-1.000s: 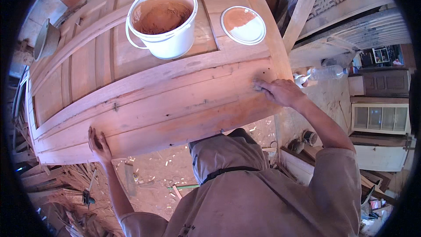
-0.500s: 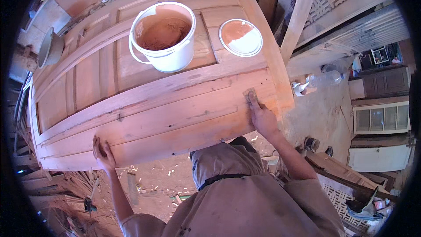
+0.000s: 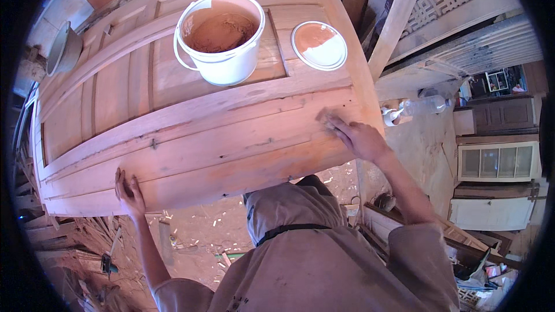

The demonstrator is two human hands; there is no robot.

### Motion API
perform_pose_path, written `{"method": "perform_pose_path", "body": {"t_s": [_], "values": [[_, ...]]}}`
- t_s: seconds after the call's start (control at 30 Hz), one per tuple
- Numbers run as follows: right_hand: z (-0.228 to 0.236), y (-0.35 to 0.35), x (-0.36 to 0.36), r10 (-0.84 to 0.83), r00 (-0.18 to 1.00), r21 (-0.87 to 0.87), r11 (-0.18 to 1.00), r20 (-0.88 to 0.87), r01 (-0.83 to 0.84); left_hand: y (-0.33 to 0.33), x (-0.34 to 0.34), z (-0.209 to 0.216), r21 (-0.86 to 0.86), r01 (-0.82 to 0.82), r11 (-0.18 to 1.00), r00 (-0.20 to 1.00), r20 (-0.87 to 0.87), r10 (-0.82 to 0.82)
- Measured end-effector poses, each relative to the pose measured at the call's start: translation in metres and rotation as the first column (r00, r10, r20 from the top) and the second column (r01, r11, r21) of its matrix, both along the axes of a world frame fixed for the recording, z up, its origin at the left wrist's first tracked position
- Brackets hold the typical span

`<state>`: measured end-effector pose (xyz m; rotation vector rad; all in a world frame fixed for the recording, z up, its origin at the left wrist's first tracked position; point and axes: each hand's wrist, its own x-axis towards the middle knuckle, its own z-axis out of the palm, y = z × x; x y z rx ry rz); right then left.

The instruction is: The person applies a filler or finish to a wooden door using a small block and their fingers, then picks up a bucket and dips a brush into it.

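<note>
at the far left, a grey bowl (image 3: 65, 49) is resting by the left edge of a panelled wooden door (image 3: 196, 138), which is lying flat before the person and filling much of the view. at the door's near left part, the left hand (image 3: 130, 196) is resting on the near edge, its fingers slightly apart. past the left forearm, pale chips are lying scattered over the reddish floor (image 3: 195, 244). farther right, a white bucket (image 3: 228, 68) is standing upright on the door, holding a reddish-brown material (image 3: 222, 33). beside the bucket, a round white lid (image 3: 321, 55) is lying on the door, the same colour partly coating it. nearer the person, a small pad (image 3: 328, 118), blurred, is touching the door's broad near rail, and the right hand (image 3: 367, 140) is keeping its fingers closed on it. beyond the door's right edge, a clear plastic bottle (image 3: 425, 106) is showing, and a white-framed window sash (image 3: 498, 162) is appearing farthest right.
</note>
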<state>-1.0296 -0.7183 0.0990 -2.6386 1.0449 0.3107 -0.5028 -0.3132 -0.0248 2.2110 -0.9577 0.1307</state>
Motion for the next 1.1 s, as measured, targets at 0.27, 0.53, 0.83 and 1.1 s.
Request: {"method": "perform_pose_path", "body": {"t_s": [0.27, 0.53, 0.83, 1.1], "values": [[0.020, -0.033, -0.001, 0.083, 0.935, 0.075, 0.995, -0.344, -0.060, 0.007, 0.002, -0.001, 0.076, -0.003, 0.997, 0.997, 0.072, -0.002], [-0.015, -0.009, -0.043, -0.087, 0.990, 0.076, 0.994, 0.113, 0.078, -0.001, 0.001, 0.000, 0.072, 0.003, 0.997, 0.995, 0.095, -0.009], [-0.050, 0.048, 0.020, -0.339, 0.941, -0.178, 0.925, 0.014, 0.336, 0.004, 0.003, -0.004, 0.039, -0.006, 0.999, 0.999, 0.054, 0.004], [-0.061, 0.057, 0.020, -0.383, 0.910, -0.168, 0.919, -0.161, 0.357, 0.009, 0.007, -0.013, -0.062, 0.019, 0.998, 0.998, -0.051, -0.022]]}}
